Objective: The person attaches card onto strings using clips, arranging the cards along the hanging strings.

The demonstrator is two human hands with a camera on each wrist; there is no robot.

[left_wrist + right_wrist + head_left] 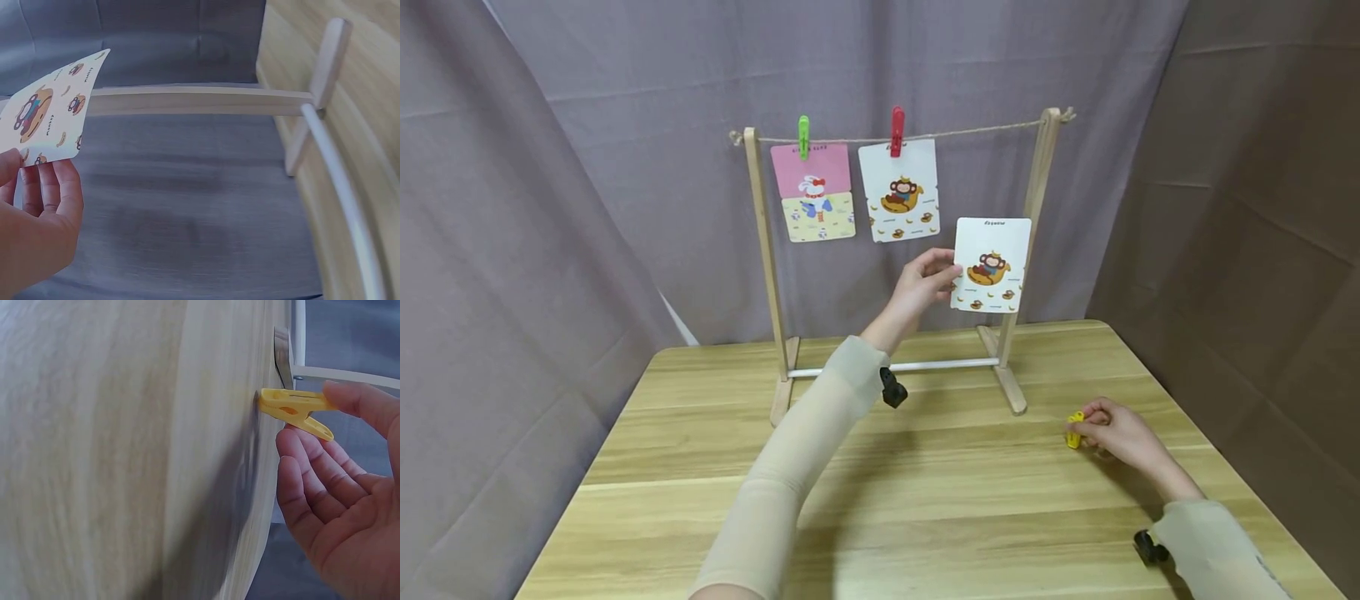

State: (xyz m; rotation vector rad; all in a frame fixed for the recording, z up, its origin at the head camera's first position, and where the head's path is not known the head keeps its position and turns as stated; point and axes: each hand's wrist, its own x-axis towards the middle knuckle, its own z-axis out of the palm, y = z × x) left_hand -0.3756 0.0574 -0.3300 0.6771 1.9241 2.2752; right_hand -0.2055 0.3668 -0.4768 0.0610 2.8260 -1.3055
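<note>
My left hand [917, 287] pinches the left edge of a white monkey card [991, 265] between thumb and fingers. The card hangs in the air below the twine [992, 129], in front of the rack's right post. In the left wrist view the card [53, 112] bends a little. Low over the right side of the table, my right hand [1116, 429] holds a yellow clothespin [1074, 430] between thumb and fingers. The right wrist view shows the clothespin [297, 409] with its nose close to the tabletop; whether it touches is unclear.
A green clothespin [804, 137] holds a pink and yellow rabbit card [816, 217] on the twine. Beside it a red clothespin [897, 132] holds another monkey card [901, 196]. The wooden rack [767, 267] stands at the back of the table [700, 483], with a white bar [940, 365] low across it.
</note>
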